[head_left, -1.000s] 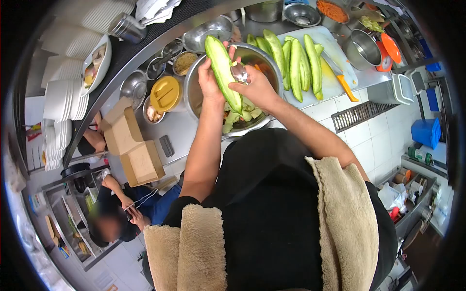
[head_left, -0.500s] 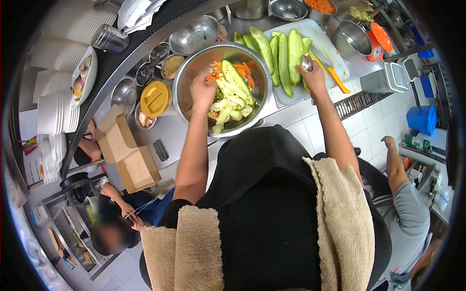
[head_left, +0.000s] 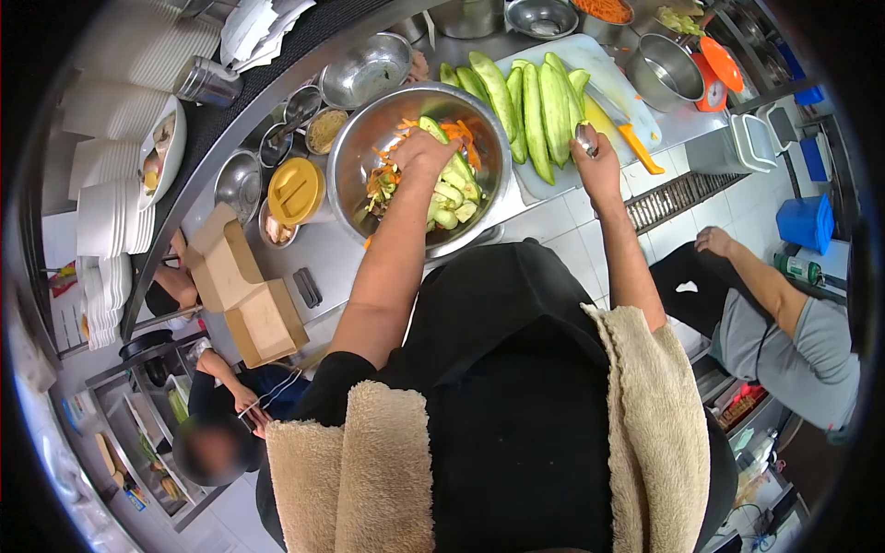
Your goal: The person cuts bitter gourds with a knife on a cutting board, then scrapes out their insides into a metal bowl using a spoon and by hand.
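In the large steel mixing bowl [head_left: 502, 180], my left hand [head_left: 424, 152] is closed over a hollowed cucumber half [head_left: 433, 126]; its fingertips are partly hidden. Around and under it lie shredded carrot [head_left: 470, 147] and pale green cucumber pieces [head_left: 447, 214]. My right hand [head_left: 599, 170] grips a metal spoon [head_left: 585, 140], its bowl end showing above my fingers. Just left of that hand, several scooped-out cucumber halves [head_left: 533, 111] lie side by side on a white cutting board [head_left: 595, 55]. A yellow-handled knife [head_left: 636, 146] rests on the board's right side.
Left of the bowl are a yellow lid [head_left: 295, 191], small steel bowls [head_left: 238, 180] and an open cardboard box [head_left: 263, 332]. A steel pot [head_left: 664, 72] and an orange scale [head_left: 714, 78] stand at right. A co-worker in grey [head_left: 793, 341] is at right, another person [head_left: 230, 396] lower left.
My left hand has moved right across the bowl onto the cucumber half. My right hand, with the spoon, has shifted slightly down, off the cucumbers. The co-worker in grey has moved right.
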`<action>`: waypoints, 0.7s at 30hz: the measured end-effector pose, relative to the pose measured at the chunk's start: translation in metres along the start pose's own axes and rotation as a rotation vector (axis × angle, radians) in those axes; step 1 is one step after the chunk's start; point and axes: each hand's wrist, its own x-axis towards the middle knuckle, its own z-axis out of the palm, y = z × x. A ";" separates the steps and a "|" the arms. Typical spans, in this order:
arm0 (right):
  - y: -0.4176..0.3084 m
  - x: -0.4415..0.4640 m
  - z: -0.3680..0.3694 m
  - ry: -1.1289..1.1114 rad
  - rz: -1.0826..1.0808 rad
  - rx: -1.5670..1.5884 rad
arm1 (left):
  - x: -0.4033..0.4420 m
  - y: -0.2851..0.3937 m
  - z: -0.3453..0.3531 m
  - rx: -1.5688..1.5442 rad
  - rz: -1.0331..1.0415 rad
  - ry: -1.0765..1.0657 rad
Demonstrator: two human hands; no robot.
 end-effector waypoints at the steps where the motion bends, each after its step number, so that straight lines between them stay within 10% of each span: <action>1: 0.001 -0.001 -0.002 -0.013 0.004 -0.019 | 0.002 0.001 0.001 0.003 -0.021 0.004; 13: -0.038 -0.007 0.005 -0.101 -0.079 0.055 | -0.023 -0.023 -0.018 -0.759 0.265 0.237; 18: -0.054 -0.003 0.019 -0.189 -0.246 -0.026 | -0.071 -0.028 -0.017 -0.419 0.639 0.822; 21: -0.082 -0.015 0.026 -0.258 -0.354 -0.048 | -0.085 -0.029 -0.015 -1.001 0.562 0.511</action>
